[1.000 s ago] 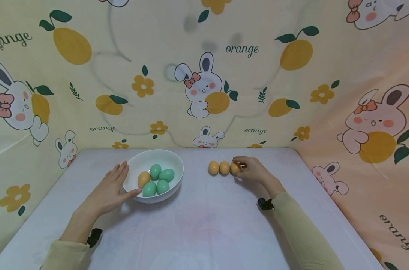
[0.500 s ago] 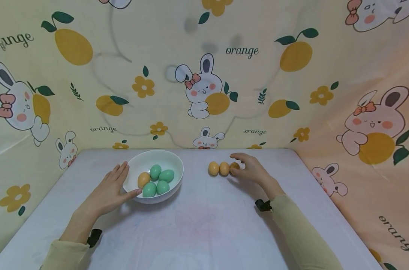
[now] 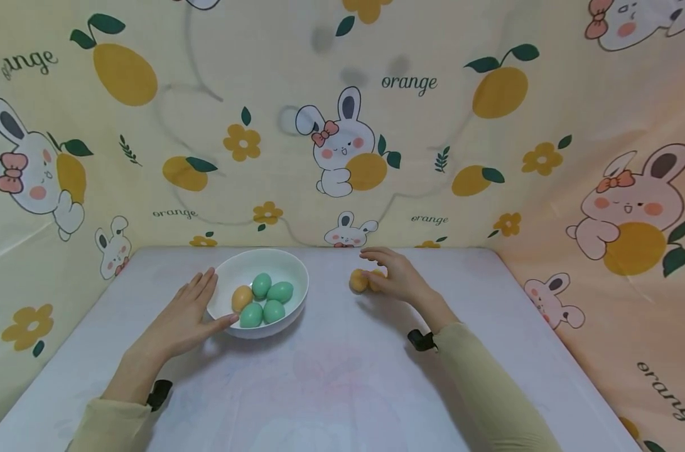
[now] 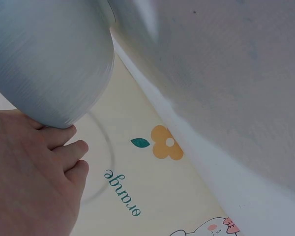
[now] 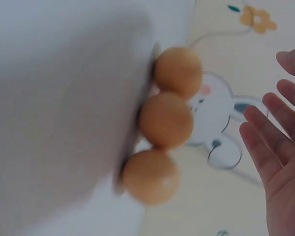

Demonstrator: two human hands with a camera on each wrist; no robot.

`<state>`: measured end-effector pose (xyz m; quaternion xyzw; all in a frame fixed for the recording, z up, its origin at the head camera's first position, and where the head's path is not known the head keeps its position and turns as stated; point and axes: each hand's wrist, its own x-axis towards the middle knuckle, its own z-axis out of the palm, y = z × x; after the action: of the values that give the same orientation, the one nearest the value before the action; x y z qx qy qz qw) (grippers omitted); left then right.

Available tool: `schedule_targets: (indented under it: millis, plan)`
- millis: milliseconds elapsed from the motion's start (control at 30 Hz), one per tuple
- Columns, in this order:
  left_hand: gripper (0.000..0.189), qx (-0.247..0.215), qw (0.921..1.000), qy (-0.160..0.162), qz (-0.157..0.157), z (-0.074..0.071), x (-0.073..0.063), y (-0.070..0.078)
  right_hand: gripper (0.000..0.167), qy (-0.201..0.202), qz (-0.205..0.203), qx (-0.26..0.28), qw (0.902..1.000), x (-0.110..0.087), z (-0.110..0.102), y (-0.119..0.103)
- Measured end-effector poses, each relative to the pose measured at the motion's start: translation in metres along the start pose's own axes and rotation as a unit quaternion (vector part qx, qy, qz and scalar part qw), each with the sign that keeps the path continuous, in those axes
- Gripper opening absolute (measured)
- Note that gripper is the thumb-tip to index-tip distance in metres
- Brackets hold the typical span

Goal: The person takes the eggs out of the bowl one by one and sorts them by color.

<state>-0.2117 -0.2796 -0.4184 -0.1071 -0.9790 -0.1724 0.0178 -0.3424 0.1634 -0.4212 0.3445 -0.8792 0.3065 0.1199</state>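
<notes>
Egg row [image 5: 165,121] near far table edge [image 3: 331,250], apart from bowl [image 3: 288,271]

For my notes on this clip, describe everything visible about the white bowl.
The white bowl is round and smooth, perhaps plastic or ceramic. It sits upright on the table, left of centre in the head view, holding four green eggs and one orange egg. The left hand touches its left side, fingers spread.
</notes>
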Motion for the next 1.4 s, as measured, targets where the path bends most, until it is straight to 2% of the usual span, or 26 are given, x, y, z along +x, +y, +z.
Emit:
schedule_targets:
  millis: [567, 967, 1400]
  plan:
    - [0.113, 0.001, 1.0, 0.0, -0.004, 0.0, 0.0, 0.0, 0.037, -0.024, -0.111, 0.012, 0.9934, 0.043, 0.033, -0.057]
    - [0.112, 0.003, 0.9999, -0.004, -0.009, 0.0, 0.001, 0.0, 0.039, -0.082, -0.12, 0.017, 0.9893, 0.064, 0.059, -0.094]
    - [0.112, 0.003, 1.0, 0.005, 0.007, 0.0, 0.0, -0.002, 0.042, -0.185, -0.096, 0.003, 0.9781, 0.085, 0.084, -0.131]
